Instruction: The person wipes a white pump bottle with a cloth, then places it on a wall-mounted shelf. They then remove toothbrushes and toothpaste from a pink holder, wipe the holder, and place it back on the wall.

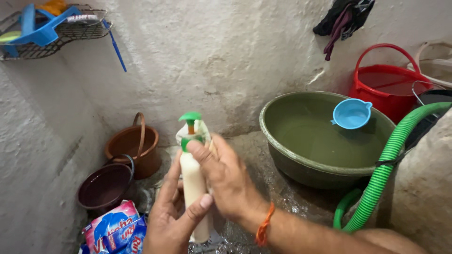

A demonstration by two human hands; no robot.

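Observation:
A cream-coloured pump bottle (193, 183) with a green pump head stands upright in the middle of the view. My left hand (172, 218) grips its lower body from below, thumb across the front. My right hand (226, 181) wraps around the bottle's neck just under the green collar; an orange thread circles that wrist. A thin clear wrapper sticks out behind the pump head.
A large green basin (282, 150) of water holds a floating blue cup (351, 114). Behind it stands a red bucket (386, 84); a green corrugated hose (383, 169) runs at right. A brown bucket (134, 146), a dark bowl (104, 188) and detergent packets (115, 233) sit at left. A wire wall shelf (70, 30) hangs at the upper left.

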